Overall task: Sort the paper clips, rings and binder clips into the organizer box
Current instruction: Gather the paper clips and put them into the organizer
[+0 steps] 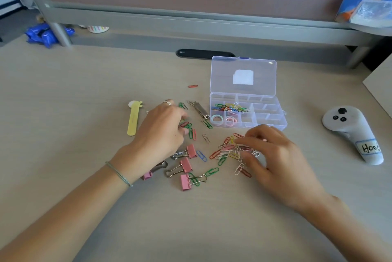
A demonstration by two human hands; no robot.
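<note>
A yellow stick [133, 121] lay at the left of the worktop [63, 96]; beside it the left hand [161, 132] curled its fingers onto a small cluster of paper clips [188, 129], though I could not tell whether it pinched one; pink binder clips [186, 165] sat just below; the right hand [273, 155] hovered with fingers bent over a heap of coloured clips [230, 151], touching them; beyond stood the organizer box [265, 122], lid up, holding clips and pastel rings [223, 119]; a white controller [352, 132] rested far right.
</note>
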